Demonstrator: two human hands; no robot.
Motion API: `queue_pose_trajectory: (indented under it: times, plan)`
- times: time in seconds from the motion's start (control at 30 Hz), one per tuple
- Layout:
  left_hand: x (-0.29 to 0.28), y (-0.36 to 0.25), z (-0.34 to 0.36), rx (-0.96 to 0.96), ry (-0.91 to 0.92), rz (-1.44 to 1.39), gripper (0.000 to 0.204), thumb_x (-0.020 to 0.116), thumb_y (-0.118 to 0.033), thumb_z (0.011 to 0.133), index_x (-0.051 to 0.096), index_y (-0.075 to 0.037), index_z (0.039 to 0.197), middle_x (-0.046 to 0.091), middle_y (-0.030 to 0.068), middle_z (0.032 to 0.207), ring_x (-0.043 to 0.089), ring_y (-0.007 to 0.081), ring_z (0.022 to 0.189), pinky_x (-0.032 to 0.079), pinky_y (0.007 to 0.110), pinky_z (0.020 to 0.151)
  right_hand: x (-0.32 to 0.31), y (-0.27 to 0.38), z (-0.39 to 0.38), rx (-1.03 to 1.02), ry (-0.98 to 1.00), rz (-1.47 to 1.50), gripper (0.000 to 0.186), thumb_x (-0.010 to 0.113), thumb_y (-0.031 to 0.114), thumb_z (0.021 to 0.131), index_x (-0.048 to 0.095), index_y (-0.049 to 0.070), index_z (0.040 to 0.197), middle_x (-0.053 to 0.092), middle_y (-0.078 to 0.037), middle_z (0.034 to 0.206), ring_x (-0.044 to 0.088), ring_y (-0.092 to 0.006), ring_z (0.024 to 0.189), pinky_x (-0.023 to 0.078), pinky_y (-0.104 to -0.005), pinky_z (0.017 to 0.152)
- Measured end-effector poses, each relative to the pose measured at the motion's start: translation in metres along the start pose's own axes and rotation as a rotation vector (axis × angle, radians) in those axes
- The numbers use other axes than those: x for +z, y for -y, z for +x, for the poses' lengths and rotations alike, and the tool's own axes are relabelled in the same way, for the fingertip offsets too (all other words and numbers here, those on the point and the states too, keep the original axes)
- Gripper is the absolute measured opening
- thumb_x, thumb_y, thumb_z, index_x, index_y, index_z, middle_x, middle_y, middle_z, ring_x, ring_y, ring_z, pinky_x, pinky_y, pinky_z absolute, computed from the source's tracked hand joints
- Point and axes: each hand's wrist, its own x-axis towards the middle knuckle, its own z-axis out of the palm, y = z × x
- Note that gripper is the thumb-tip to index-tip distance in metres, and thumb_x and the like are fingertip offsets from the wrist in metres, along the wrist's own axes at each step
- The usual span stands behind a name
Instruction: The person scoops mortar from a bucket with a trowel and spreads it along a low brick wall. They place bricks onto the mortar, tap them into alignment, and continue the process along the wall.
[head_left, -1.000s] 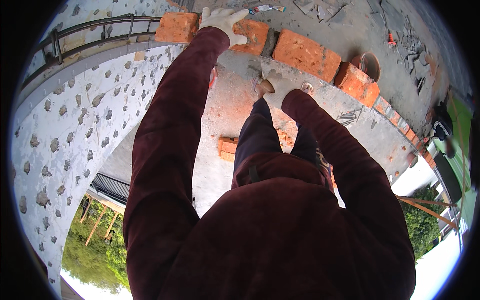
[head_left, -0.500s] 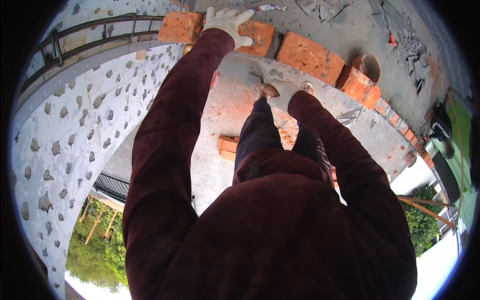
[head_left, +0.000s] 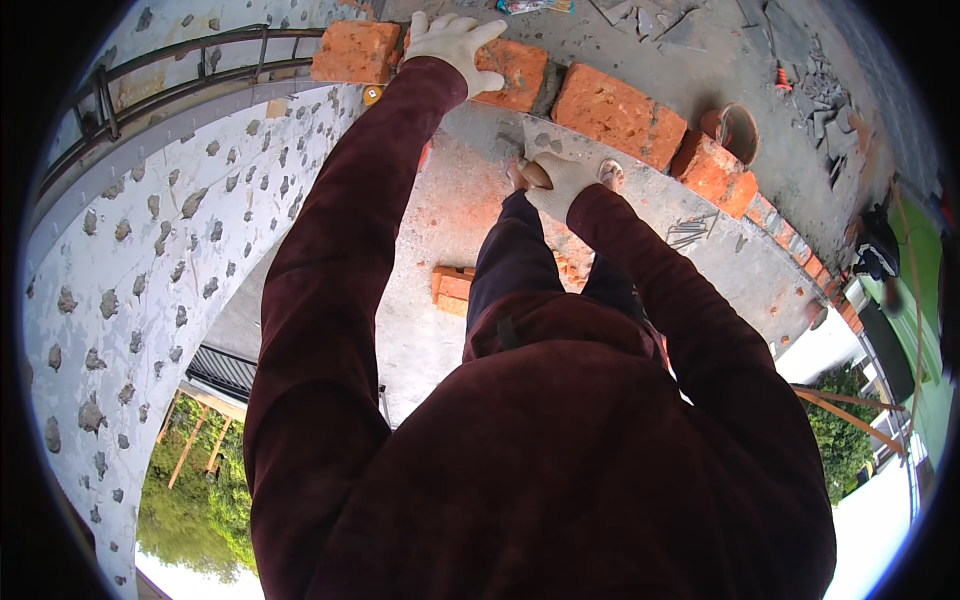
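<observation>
Nearest the body, the gloved right hand [head_left: 562, 186] is closed around a short wooden handle [head_left: 537, 175]; its far end blends into the grey beneath, so I cannot tell what tool it belongs to. The handle looks light, stiff and smooth, best gripped around its full thickness, as the fingers do here. Farther out, the gloved left hand [head_left: 448, 45] is spread wide over an orange brick [head_left: 515, 75] in the curved row, its thumb lying toward the near side. That brick sits between a left-hand brick [head_left: 355, 52] and a dark grey joint [head_left: 548, 90], and it should feel heavy, rigid and gritty rather than slippery, with corners likely to chip if knocked. A sensible hold would be from above, thumb on the near face and fingers over the far one, clear of the joint, where anything damp could smear the glove. Along the row to the right lie a larger-looking brick [head_left: 618, 115] and a tilted-looking end brick [head_left: 713, 172], with a round bucket [head_left: 736, 132] just behind, and, well beyond, broken grey slabs [head_left: 828, 125].
</observation>
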Motion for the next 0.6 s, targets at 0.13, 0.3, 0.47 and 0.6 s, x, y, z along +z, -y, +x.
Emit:
queue_pose_trajectory:
  times: [0.13,0.3,0.47,0.6]
  plan:
    - [-0.003,-0.003,0.002,-0.025,0.014,0.027,0.081,0.077,-0.050,0.078,0.050,-0.033,0.152,0.057,0.0017,0.148,0.045,0.0220,0.142,0.023,0.050,0.120,-0.024,0.000,0.016,-0.108,0.421,-0.276,0.031,0.070,0.035,0.087,0.066,0.008,0.101,0.071,-0.018,0.097,0.069,-0.0421,0.094,0.052,-0.0478,0.084]
    - [0.003,0.001,0.000,-0.013,-0.042,-0.032,0.084,0.078,-0.049,0.077,0.047,-0.035,0.154,0.055,0.0016,0.151,0.043,0.0224,0.145,0.016,0.054,0.125,0.010,-0.003,-0.003,-0.075,-0.003,0.010,0.040,0.073,0.036,0.087,0.064,0.007,0.114,0.072,-0.021,0.102,0.068,-0.0432,0.099,0.052,-0.0482,0.089]
    - [-0.024,0.022,0.008,0.020,0.089,-0.263,0.092,0.079,-0.046,0.079,0.042,-0.017,0.158,0.040,0.0143,0.163,0.024,0.0323,0.156,0.008,0.058,0.127,0.004,-0.004,-0.021,0.061,0.422,-0.133,0.049,0.070,0.033,0.084,0.064,0.007,0.125,0.071,-0.024,0.115,0.067,-0.0443,0.107,0.052,-0.0494,0.092]
    - [-0.035,0.070,-0.001,-0.005,0.037,-0.090,0.087,0.079,-0.048,0.076,0.049,-0.024,0.154,0.043,0.0100,0.162,0.028,0.0317,0.155,0.004,0.064,0.126,-0.003,-0.003,-0.022,0.031,0.381,-0.079,0.045,0.069,0.032,0.084,0.064,0.006,0.120,0.072,-0.023,0.112,0.068,-0.0441,0.104,0.052,-0.0496,0.091]
